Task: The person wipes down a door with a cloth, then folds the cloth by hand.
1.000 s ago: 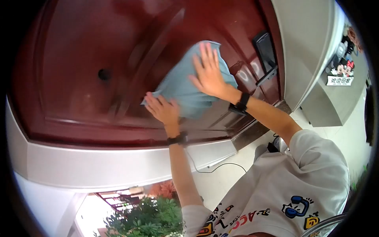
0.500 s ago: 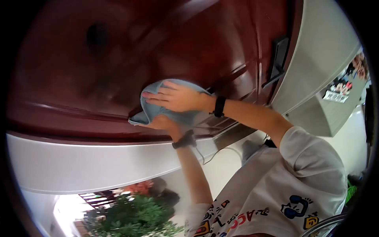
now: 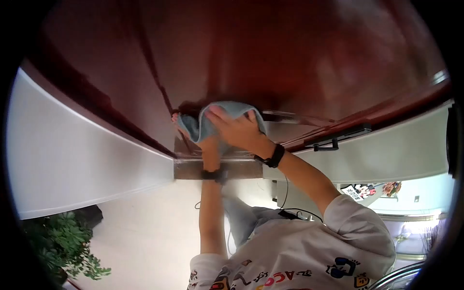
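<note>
A bunched blue-grey cloth [image 3: 232,107] lies against the dark red door [image 3: 290,58], low on its panel. On the right part of the cloth presses my right hand [image 3: 238,129], with a black band at the wrist. My left hand [image 3: 207,142] is at the cloth's left part, which folds over its palm and hides some fingers; a few fingertips show at the cloth's left edge. The two hands are close together, and both grip the cloth.
A black door handle [image 3: 328,144] sits to the right. Below the door are a brown threshold [image 3: 217,170] and pale floor [image 3: 145,232]. White frame [image 3: 87,154] borders the left, with a green plant [image 3: 67,239] beneath. A thin dark cable [image 3: 286,193] hangs near my legs.
The view has turned and dropped toward the door's lower edge. My hands have come closer together, and the cloth, spread out at first, is now bunched between them.
</note>
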